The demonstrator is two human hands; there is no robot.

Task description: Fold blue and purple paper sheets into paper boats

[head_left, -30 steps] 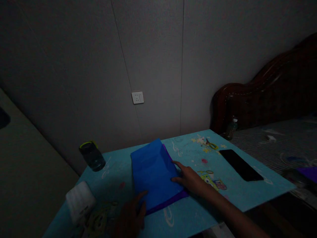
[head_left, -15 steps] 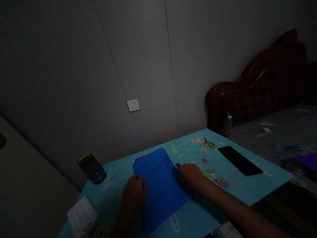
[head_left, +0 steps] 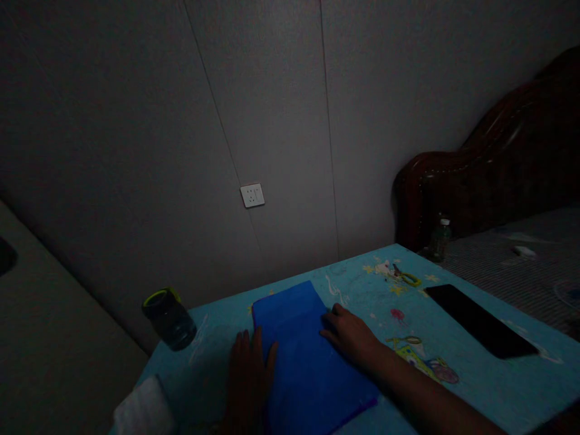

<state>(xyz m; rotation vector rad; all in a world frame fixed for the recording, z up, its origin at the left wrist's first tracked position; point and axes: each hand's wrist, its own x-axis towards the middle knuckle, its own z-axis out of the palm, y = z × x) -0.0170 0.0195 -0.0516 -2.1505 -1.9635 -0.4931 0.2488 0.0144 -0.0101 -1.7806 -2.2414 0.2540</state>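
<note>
A folded blue paper sheet [head_left: 303,356] lies flat on the light blue cartoon-print table [head_left: 453,374]. My left hand [head_left: 247,377] rests on the sheet's left edge, fingers stretched out and flat. My right hand [head_left: 351,335] lies on the sheet's right edge, fingers spread and pressing down. A thin purple edge shows under the sheet at its near right corner. The room is dim.
A dark jar with a green rim [head_left: 168,317] stands at the table's far left. A white object [head_left: 142,411] sits at the near left. A black phone [head_left: 480,320] lies to the right. Behind stand a wall with a socket [head_left: 252,195], a wooden headboard [head_left: 489,181] and a small bottle [head_left: 439,237].
The purple layer that stuck out under the blue sheet is now almost covered. My left hand slid up along the sheet's left edge. Both hands stay flat on it.
</note>
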